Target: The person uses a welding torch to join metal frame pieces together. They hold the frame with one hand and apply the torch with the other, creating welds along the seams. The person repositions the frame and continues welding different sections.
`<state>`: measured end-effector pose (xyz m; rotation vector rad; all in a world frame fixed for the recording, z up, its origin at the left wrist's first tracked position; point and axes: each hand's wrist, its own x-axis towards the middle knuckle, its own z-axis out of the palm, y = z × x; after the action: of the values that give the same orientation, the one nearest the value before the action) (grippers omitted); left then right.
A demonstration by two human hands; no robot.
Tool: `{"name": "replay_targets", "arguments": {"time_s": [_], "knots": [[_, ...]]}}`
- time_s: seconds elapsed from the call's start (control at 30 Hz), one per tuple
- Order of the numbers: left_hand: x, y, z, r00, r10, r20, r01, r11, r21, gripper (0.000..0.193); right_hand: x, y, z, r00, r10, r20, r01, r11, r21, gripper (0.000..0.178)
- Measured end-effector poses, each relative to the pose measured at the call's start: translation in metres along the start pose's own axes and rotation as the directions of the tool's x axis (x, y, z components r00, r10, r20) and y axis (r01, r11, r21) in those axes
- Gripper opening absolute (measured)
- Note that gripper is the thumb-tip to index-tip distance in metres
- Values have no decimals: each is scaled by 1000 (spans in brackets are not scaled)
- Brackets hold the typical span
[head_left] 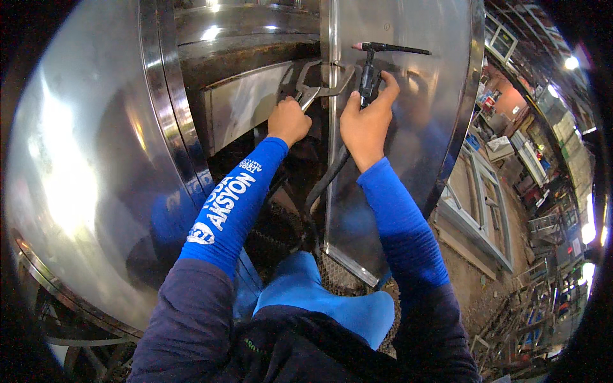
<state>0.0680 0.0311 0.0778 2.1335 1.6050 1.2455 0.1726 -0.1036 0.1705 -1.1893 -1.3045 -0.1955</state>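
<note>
My left hand is closed around the handles of a locking C-clamp. The clamp's curved jaws reach across the edge of a shiny metal panel on the right. In my right hand is a black TIG welding torch, held upright against that panel's face. Its pink nozzle points left and its long black back cap points right. A dark cable hangs from the torch down past the panel's near edge.
A large polished metal sheet stands at the left. Between the panels is a dark opening with a pale metal plate inside. Metal window-like frames lie on the floor at the right, with workshop clutter beyond.
</note>
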Motion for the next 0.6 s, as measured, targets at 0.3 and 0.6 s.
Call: {"name": "replay_targets", "arguments": {"time_s": [0.3,0.6], "knots": [[-10,7,-10,999,-32,34,30,999,43,40,-12,11,8,999,-31,8,31,998,-46,60],[-6,11,-7,997,-72,17,72,997,9,39,-14,20,44,1000,15,-22,-16,999,-31,61]]}}
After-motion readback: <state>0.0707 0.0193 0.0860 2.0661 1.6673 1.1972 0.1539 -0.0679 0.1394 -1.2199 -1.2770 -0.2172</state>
